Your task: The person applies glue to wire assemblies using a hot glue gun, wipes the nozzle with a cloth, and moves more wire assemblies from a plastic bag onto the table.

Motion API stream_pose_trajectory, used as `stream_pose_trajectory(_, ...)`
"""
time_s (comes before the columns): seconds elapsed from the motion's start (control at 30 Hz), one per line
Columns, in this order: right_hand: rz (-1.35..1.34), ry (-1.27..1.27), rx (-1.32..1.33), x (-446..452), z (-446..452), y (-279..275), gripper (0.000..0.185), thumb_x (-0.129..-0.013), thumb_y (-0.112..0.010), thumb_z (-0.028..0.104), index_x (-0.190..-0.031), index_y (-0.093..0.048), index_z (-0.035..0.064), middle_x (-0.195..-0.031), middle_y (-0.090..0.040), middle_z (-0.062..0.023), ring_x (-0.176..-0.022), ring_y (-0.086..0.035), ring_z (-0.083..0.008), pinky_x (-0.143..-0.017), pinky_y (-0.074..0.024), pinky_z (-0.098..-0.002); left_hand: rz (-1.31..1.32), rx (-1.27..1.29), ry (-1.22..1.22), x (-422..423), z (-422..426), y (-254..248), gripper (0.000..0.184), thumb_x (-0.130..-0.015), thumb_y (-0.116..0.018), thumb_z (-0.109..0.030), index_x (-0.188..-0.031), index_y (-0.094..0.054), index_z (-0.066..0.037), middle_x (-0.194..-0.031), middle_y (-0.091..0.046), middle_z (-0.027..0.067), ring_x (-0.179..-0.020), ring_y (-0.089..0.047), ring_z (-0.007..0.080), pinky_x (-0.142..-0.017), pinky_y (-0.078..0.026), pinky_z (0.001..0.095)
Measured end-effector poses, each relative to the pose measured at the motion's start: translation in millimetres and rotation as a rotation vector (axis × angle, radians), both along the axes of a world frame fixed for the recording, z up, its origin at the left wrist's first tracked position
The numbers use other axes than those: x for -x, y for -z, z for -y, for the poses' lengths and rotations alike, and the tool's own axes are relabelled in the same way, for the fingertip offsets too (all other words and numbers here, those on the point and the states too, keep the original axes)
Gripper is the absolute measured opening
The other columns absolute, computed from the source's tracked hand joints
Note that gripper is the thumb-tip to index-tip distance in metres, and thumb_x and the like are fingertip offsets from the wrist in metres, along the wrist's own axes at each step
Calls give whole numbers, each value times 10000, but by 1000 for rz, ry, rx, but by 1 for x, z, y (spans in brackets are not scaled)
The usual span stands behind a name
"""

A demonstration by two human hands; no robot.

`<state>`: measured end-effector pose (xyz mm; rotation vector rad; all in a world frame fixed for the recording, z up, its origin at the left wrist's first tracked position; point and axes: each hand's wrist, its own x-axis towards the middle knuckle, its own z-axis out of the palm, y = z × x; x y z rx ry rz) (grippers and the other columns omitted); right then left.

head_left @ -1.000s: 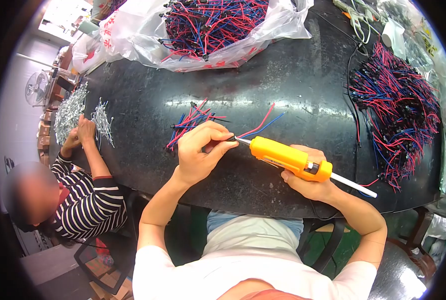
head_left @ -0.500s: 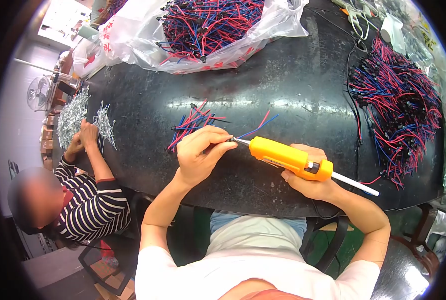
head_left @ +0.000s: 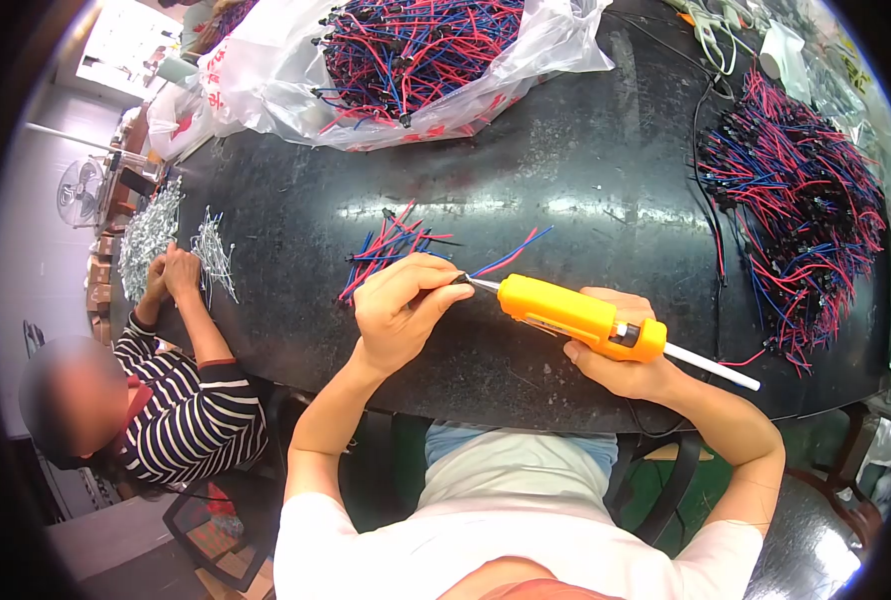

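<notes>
My left hand [head_left: 403,305] pinches a small black connector [head_left: 460,280] with a red and a blue wire [head_left: 511,256] running out to the upper right. Wrapped round the handle of a yellow hot glue gun [head_left: 558,308] is my right hand [head_left: 621,365]. The gun's metal nozzle points left and meets the connector, or comes very close to it. A white glue stick [head_left: 714,367] juts out of the gun's back end. Just beyond my left hand lies a small pile of red and blue wires [head_left: 391,245] with black ends.
Across the black table [head_left: 526,180], a clear plastic bag [head_left: 266,75] holds many red and blue wires. A big heap of similar wires [head_left: 796,200] lies at right, beside a black cable [head_left: 703,180]. At left, a co-worker in a striped top [head_left: 191,420] handles white wire pieces [head_left: 151,225].
The loose ends of the red and blue wires have drawn closer together and turned slightly. My hands and the glue gun stay nearly still. The co-worker's hands have come closer together.
</notes>
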<state>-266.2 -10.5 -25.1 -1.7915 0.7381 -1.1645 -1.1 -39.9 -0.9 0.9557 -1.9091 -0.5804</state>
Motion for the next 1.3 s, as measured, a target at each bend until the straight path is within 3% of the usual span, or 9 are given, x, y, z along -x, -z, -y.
stream_pose_trajectory(0.43,11,-18,13,1,0,0,177,-712,-702,-14,-710,-530,28,-632,-527,-68,-547,-459,-243,-503,-357,-365,-21,65,16,0,2,3,111,-784,-764,-4,-820,-678,57,-797,-702,144,-556,-580,132,-500,-429,236)
stream_pose_trajectory(1.03,37,-41,5,3,0,5,147,-694,-692,-18,-721,-554,26,-636,-538,-69,-551,-472,-238,-506,-365,-360,-71,30,-21,2,0,4,196,-898,-695,-99,-792,-663,63,-791,-689,133,-544,-539,101,-488,-406,225)
stream_pose_trajectory(1.13,32,-57,-28,4,1,5,119,-693,-687,-19,-759,-597,23,-670,-584,-74,-574,-520,-244,-528,-406,-355,-72,-70,-70,-1,-2,0,129,-861,-726,-61,-825,-676,53,-800,-691,130,-613,-614,177,-552,-474,263)
stream_pose_trajectory(1.3,65,-21,30,-1,3,2,152,-695,-682,-26,-839,-658,18,-739,-649,-88,-620,-589,-253,-573,-465,-341,-74,-16,-49,-1,0,4,130,-861,-727,-64,-830,-680,53,-814,-692,132,-654,-629,184,-578,-484,269)
